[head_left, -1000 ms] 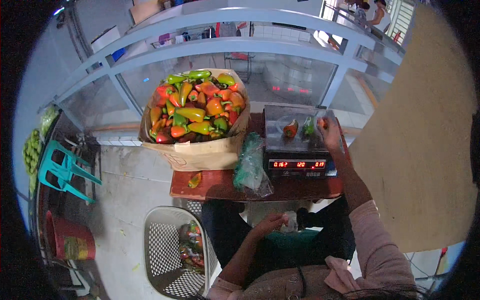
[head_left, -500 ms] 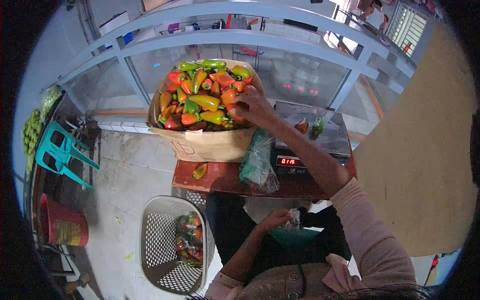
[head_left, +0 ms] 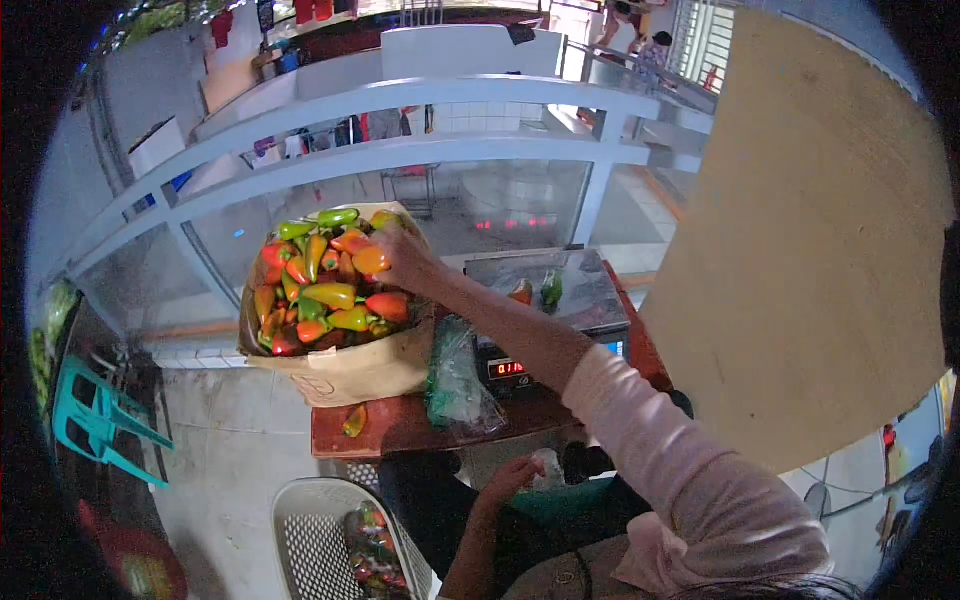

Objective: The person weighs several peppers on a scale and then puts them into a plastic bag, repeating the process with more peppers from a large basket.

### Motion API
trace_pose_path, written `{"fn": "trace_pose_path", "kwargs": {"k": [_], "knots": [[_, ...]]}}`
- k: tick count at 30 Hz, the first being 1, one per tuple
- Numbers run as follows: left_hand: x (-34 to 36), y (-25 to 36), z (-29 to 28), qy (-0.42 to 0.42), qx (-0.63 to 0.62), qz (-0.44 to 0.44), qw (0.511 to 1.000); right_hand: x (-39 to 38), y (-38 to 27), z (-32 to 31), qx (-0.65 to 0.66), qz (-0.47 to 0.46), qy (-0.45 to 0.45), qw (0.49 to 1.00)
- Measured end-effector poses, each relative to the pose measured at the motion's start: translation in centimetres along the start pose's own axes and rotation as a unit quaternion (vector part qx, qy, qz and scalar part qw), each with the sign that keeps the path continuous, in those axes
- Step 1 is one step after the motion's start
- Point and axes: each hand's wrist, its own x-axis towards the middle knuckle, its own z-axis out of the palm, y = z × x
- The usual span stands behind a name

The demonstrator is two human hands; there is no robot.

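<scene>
My right hand reaches into a brown paper-sided container heaped with red, orange, yellow and green peppers. Its fingertips are at an orange pepper; blur and overlap hide whether they grip it. Low over my lap, my left hand is closed on a clear plastic bag. Beneath my right forearm stands a digital scale with a lit red display. On its plate lie a reddish pepper and a green pepper. Clear and green plastic bags lie beside the scale.
A single pepper lies on the red-brown bench. Below it stands a pale perforated basket with bagged peppers. A teal plastic stool is at left, a metal railing ahead, a tan board at right.
The view has shifted, so the scene sits lower and further left. My right hand has moved slightly farther over the peppers, nearer the orange one. My left hand still holds the plastic bag.
</scene>
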Motion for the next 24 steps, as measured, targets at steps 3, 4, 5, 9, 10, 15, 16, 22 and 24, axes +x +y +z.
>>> {"fn": "trace_pose_path", "kwargs": {"k": [3, 4, 5, 9, 10, 15, 16, 22, 24], "knots": [[-0.7, 2.9, 0.9, 0.014, 0.014, 0.003, 1.0, -2.9, 1.9, -5.1, 0.099, 0.159, 0.058, 0.981], [-1.0, 3.2, 1.1, 0.044, 0.051, -0.012, 0.998, -4.2, 2.3, -7.1, 0.075, 0.174, 0.079, 0.979], [-0.8, 3.3, 1.4, 0.037, 0.055, -0.014, 0.998, -5.9, 4.5, -9.0, 0.081, 0.217, 0.106, 0.967], [0.2, -0.3, 0.3, 0.039, 0.028, 0.02, 0.999, -16.8, 12.4, -13.0, 0.071, 0.393, 0.12, 0.909], [0.3, -0.3, 0.3, 0.031, 0.035, 0.007, 0.999, -19.1, 13.0, -14.0, 0.039, 0.424, 0.094, 0.9], [-0.8, 1.8, -0.3, 0.001, 0.134, -0.078, 0.988, -23.4, 10.6, -16.3, 0.026, 0.537, -0.031, 0.843], [-0.7, 1.1, -0.2, 0.026, 0.094, -0.041, 0.994, -24.1, 10.7, -16.4, 0.005, 0.482, 0.049, 0.875], [0.1, 0.2, -1.0, 0.038, 0.135, -0.048, 0.989, -27.5, 12.4, -14.5, -0.1, 0.496, 0.078, 0.859], [-0.1, -0.6, -1.2, 0.061, 0.095, -0.073, 0.991, -26.6, 12.1, -14.1, -0.143, 0.483, 0.077, 0.86]]}}
